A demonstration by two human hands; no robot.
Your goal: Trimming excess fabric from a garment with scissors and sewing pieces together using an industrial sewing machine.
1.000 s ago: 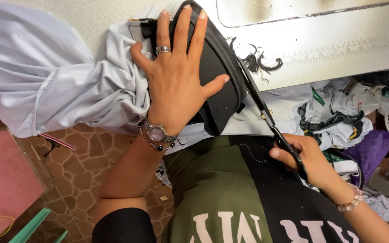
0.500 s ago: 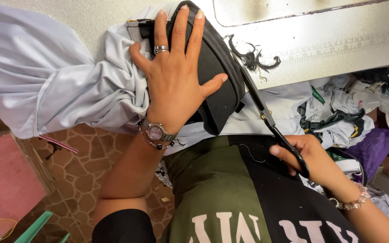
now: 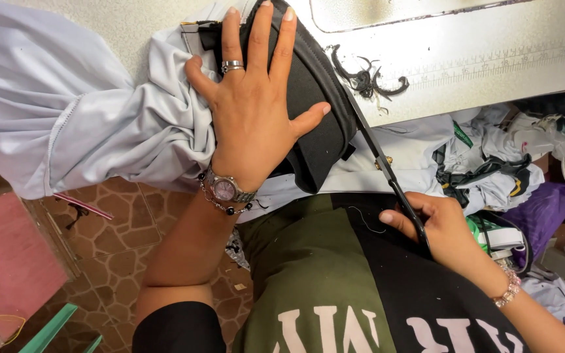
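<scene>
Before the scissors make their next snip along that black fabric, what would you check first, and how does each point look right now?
1. Left hand pressing the black fabric flat: ok.
2. Left fingers away from the scissors: ok.
3. Right hand gripping the scissor handles: ok.
4. Blades lined up along the fabric's edge: ok.
5. Grey cloth out of the cutting line: ok.
6. Blades open or shut: cannot tell.

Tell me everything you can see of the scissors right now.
The scissors are long, with dark blades and black handles, apparently metal. They lie slanted from the right hand, which grips the handles near the lap, up along the right edge of the black fabric at the table edge. A small brass-coloured pivot screw shows midway. The blade tips are hidden against the fabric; the left hand does not touch them.
</scene>
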